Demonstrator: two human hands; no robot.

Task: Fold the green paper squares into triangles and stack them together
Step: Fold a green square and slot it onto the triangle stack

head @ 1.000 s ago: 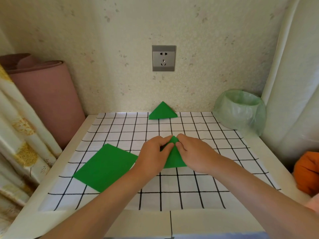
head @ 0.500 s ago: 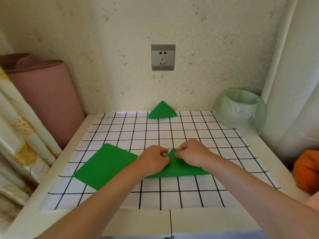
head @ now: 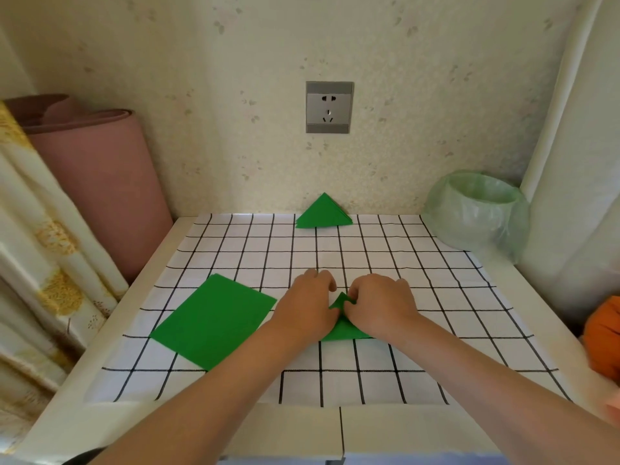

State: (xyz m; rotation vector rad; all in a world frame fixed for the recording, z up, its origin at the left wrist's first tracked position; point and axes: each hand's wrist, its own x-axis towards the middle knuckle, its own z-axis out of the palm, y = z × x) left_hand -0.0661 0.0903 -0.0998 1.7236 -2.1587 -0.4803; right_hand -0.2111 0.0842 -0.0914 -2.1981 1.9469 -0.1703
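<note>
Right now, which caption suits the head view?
Left hand and right hand pinch a green triangle; green squares beside, folded stack behind.

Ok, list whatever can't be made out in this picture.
All in the head view:
1. The paper being folded is mostly covered by the left hand and right hand holding it, so its creases are hidden.
2. The flat green paper may be one sheet or several; its edges are too thin to tell.
3. The stack of triangles by the wall is too small to count.
4. The orange thing is cut off by the right edge.
</note>
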